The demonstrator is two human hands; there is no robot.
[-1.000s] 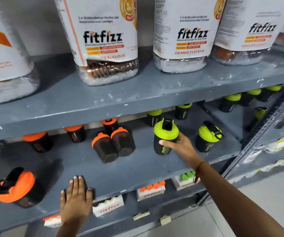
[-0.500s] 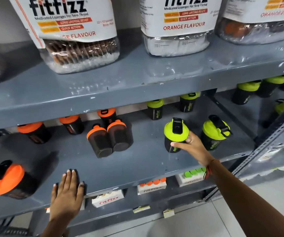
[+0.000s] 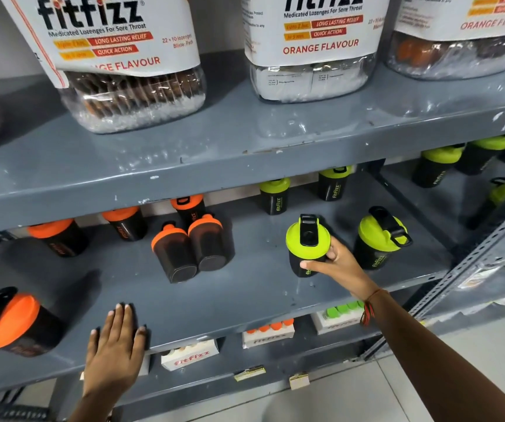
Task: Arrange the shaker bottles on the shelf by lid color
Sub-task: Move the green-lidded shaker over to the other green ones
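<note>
Right hand [image 3: 338, 264]: fingers curled around the black body of a green-lidded shaker bottle [image 3: 306, 243], thumb across its front, index finger at its right side under the lid; the bottle stands upright on the middle shelf [image 3: 245, 287], right of centre, just beside a second green-lidded shaker [image 3: 380, 240]. A red thread band [image 3: 368, 309] circles the wrist. Left hand [image 3: 117, 342]: flat, fingers extended and close together, palm down on the shelf's front edge, grasping nothing. Orange-lidded stock, left half: one shaker at the front left [image 3: 11, 322], blurred and partly cut off by the frame edge; two lying on their sides, touching, bases toward the camera [image 3: 193, 248]; three more at the back [image 3: 126, 222], lids partly hidden under the upper shelf [image 3: 184, 153]. Green-lidded stock, rear right: two shakers at the back [image 3: 274, 194], tops clipped by the upper shelf; further green-lidded ones in the next bay [image 3: 437, 164], partly hidden. Upper shelf: large clear jars labelled fitfizz, orange flavour [image 3: 315, 50], tops cut off. Lower shelf: small fitfizz cartons [image 3: 190, 357], mostly concealed; print on them hard to read.
</note>
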